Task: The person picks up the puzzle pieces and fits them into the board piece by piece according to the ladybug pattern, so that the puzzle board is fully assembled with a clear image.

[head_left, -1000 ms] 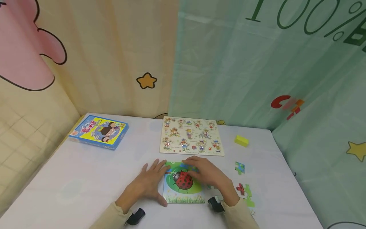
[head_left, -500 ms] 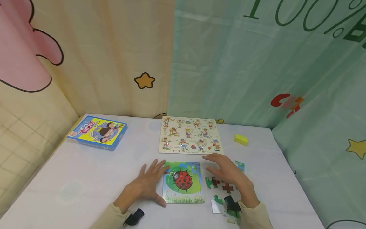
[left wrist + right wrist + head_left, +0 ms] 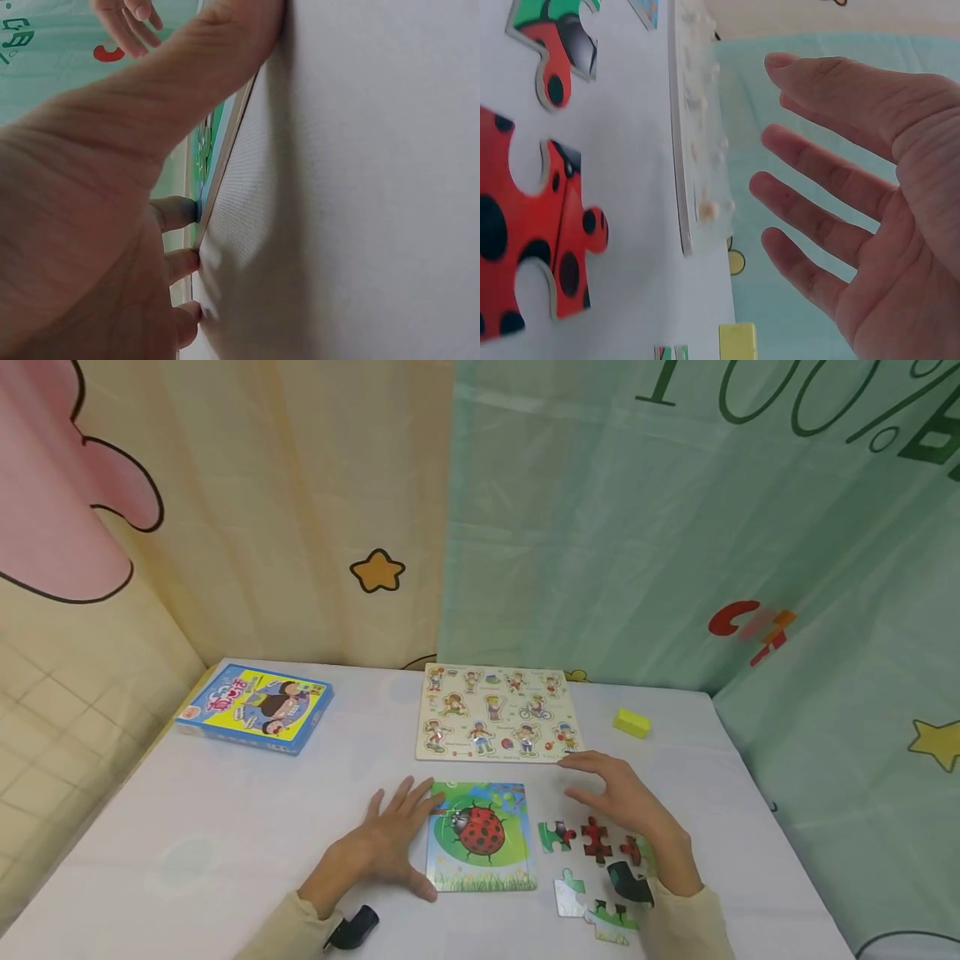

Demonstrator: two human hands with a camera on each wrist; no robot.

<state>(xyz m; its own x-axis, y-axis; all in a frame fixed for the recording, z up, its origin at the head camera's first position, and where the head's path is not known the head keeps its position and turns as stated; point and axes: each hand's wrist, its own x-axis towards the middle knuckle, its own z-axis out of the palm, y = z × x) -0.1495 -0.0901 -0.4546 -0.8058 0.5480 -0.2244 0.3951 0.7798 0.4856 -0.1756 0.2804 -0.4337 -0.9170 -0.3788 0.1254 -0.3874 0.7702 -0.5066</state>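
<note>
A square ladybug puzzle board [image 3: 482, 875] lies flat on the white table. My left hand [image 3: 384, 850] rests at its left side with fingers spread; in the left wrist view the fingertips [image 3: 187, 213] touch the board's edge. My right hand [image 3: 628, 802] hovers right of the board with relaxed, parted fingers and holds nothing. Beneath and in front of it lie several loose jigsaw pieces: a red one [image 3: 596, 840], a green and red one [image 3: 557, 837], a pale one [image 3: 570, 897] and a green one [image 3: 613, 920]. Others are partly hidden by the right arm.
Behind the ladybug board lies a wooden peg puzzle [image 3: 491, 714] with small figures. A yellow block [image 3: 632, 723] sits to its right. At the back left is a blue and yellow box [image 3: 258, 706]. Printed curtains [image 3: 562, 527] hang behind the table.
My right hand has left the ladybug board and moved right, uncovering the board's upper right part and several loose pieces. The left hand stays at the board's left edge.
</note>
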